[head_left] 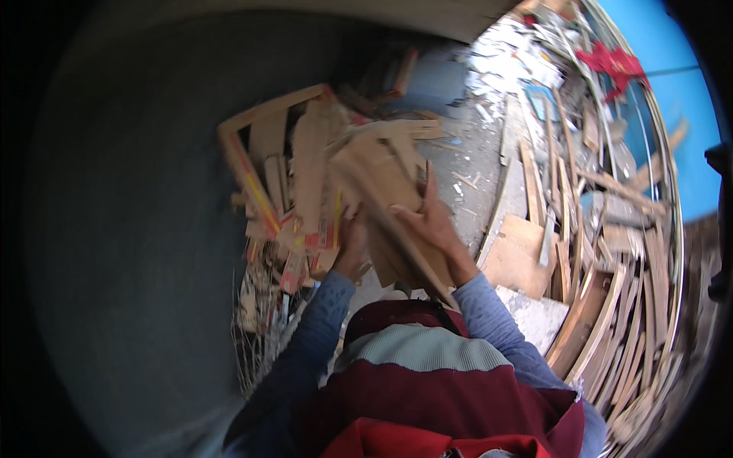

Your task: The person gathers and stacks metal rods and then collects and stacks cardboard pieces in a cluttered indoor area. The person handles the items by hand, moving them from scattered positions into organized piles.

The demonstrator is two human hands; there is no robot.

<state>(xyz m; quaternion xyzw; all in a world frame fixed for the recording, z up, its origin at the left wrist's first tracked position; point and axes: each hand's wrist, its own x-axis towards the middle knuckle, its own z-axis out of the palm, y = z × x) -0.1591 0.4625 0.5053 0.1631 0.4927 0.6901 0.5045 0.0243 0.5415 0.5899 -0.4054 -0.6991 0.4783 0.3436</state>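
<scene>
In front of my body is a brown, folded piece of cardboard (379,169), tilted and smeared by motion. My left hand (353,243) grips its left side, with some fingers hidden behind it. On the other side my right hand (433,220) holds it, the thumb lying across its face. Just beyond and to the left, flattened cardboard pieces (311,164) are heaped, among them an open carton frame (252,169) with red and yellow bands.
Long wooden strips and planks (565,183) lie piled along the right. White scraps (511,57) and a red cloth (615,67) are at the far right, near a blue panel (672,38). A dark wall (137,229) stands on the left; a blue object (434,80) sits at the back.
</scene>
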